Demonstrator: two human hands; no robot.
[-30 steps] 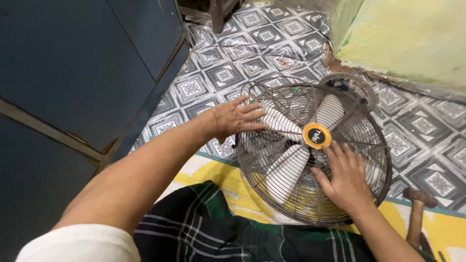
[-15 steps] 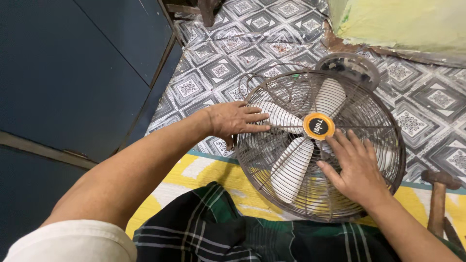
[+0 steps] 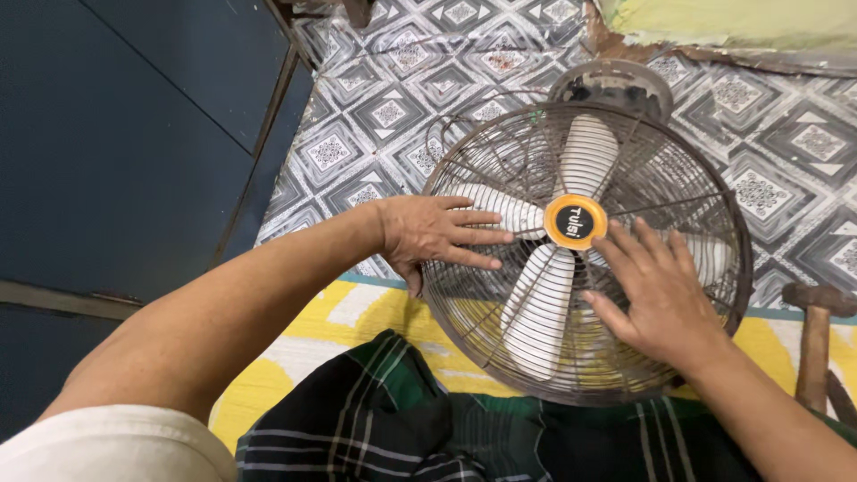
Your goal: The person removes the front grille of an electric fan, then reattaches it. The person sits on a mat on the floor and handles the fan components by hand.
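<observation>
Resting flat, fingers spread, both hands press the wire fan guard (image 3: 585,250) lying on the tiled floor (image 3: 393,98) — left hand (image 3: 437,236) at its left rim, right hand (image 3: 656,295) lower right. Since a second ago, both stayed put — the fan now sits fuller in view.

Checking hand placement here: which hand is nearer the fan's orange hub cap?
Right. The right hand lies flat on the wire fan guard, fingertips just beside the orange hub cap. The left hand rests on the guard's left side, fingertips farther from the cap.
</observation>
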